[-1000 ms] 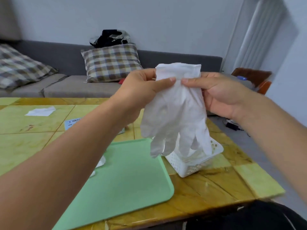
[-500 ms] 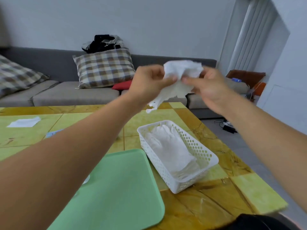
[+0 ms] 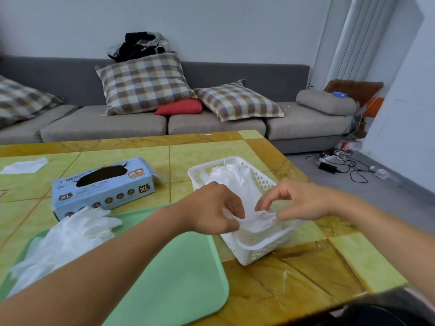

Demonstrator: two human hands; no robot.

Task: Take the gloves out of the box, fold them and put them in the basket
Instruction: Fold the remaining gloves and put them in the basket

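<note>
White, thin disposable glove, folded [image 3: 257, 221], held low over the near end of a white perforated plastic basket [image 3: 255, 251] by both of the person's hands. Left hand [image 3: 213, 209]: fingers curled, thumb and fingertips pinching the glove's left edge. Right hand [image 3: 302, 202]: fingers bent downward, fingertips pinching the glove's right edge, thumb just beside it. The folded glove sits between the two hands, inside the basket's rim, touching or nearly touching the contents below; which of the two cannot be told.

Farther along the same basket lies a pile of white gloves already placed [image 3: 231, 178], reaching toward its far end. The basket stands on a yellow-green tiled tabletop with amber borders [image 3: 329, 267], just to the right of a mint-green plastic tray with rounded corners [image 3: 179, 285]; their edges lie near each other. On the tray's left part rests a loose heap of unfolded white gloves [image 3: 70, 234], partly covered by the left forearm. Behind the tray lies a light-blue cardboard glove box marked XL [image 3: 103, 187], its dark oval opening facing up, the heap touching its near side. A white sheet of paper [image 3: 24, 165] lies at the table's far left edge. Beyond the table stands a grey sofa [image 3: 211, 123] bearing plaid cushions [image 3: 143, 83] and a small red cushion [image 3: 180, 107].
</note>
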